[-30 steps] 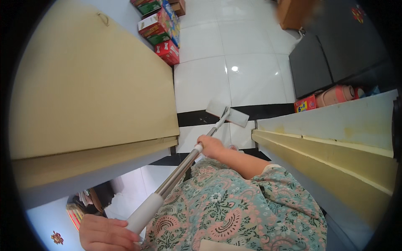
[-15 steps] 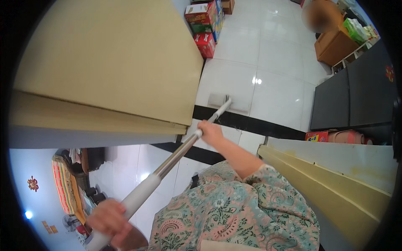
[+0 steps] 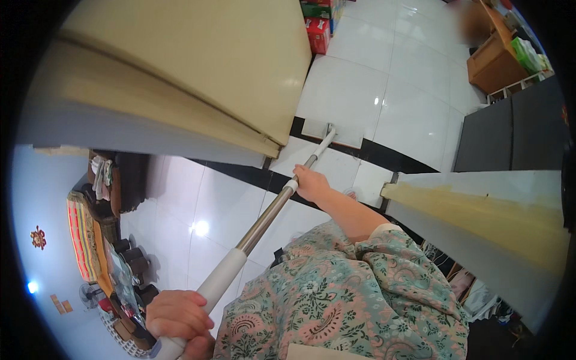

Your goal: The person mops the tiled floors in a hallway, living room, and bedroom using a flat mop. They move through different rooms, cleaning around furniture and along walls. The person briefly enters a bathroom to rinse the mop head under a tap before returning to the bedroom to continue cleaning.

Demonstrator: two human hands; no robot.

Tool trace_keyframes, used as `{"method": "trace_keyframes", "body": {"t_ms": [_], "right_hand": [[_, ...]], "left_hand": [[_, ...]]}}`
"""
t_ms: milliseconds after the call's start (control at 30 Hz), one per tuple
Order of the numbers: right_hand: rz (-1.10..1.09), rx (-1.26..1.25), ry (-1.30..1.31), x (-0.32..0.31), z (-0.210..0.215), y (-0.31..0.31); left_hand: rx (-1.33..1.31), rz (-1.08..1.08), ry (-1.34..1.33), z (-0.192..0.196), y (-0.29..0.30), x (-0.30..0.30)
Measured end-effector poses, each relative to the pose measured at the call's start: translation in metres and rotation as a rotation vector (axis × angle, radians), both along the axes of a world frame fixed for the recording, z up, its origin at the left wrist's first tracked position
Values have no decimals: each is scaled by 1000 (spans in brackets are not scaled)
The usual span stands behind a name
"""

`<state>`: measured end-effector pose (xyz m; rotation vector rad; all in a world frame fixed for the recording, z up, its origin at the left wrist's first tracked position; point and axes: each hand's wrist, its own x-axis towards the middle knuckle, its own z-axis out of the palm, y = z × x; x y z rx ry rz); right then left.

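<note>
A flat mop slants across the middle of the view, with a white and metal pole (image 3: pixel 264 223). My left hand (image 3: pixel 179 318) is closed round the white grip at the pole's lower end. Further up, my right hand (image 3: pixel 312 183) wraps the metal section just above a white collar. The mop's wide, pale flat head (image 3: pixel 348 133) lies on the floor, over the edge of a black strip (image 3: pixel 399 157) in the doorway. Glossy white tiles (image 3: pixel 342 78) surround it.
A cream door (image 3: pixel 198 66) stands to the left, a yellowed white door frame (image 3: pixel 468 204) to the right. Beyond are red boxes (image 3: pixel 318 35), a dark grey cabinet (image 3: pixel 486 141) and a wooden cabinet (image 3: pixel 498 60). Black stools (image 3: pixel 133 261) and a striped-covered seat (image 3: pixel 81 234) are at left.
The mop head has been drawn back toward me, from the white tile onto the black strip. Both hands keep their hold on the pole, and the view has shifted, showing more of the left room.
</note>
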<state>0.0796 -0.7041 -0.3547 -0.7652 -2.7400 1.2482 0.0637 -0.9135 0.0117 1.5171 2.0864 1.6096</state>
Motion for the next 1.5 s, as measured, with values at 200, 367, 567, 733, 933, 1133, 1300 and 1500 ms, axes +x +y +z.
{"method": "trace_keyframes", "body": {"t_ms": [200, 367, 567, 733, 933, 1133, 1300, 1500], "right_hand": [[149, -82, -6, 17, 11, -133], [241, -86, 67, 24, 21, -194], [256, 6, 196, 33, 40, -179], [72, 71, 204, 48, 28, -107], [-66, 104, -81, 77, -17, -6], [-23, 82, -2, 87, -20, -32], [216, -27, -66, 73, -8, -111], [356, -73, 77, 61, 9, -163]], "left_hand": [[-21, -361, -23, 30, -139, -25], [108, -394, -98, 49, -168, -20], [162, -342, -91, 46, -201, -20], [145, -191, -89, 15, -169, -15], [-288, -306, -78, -4, -54, -4], [-416, -499, 66, 17, -68, -9], [144, -259, 130, 24, -87, 17], [122, -138, 156, 53, -118, 22]]}}
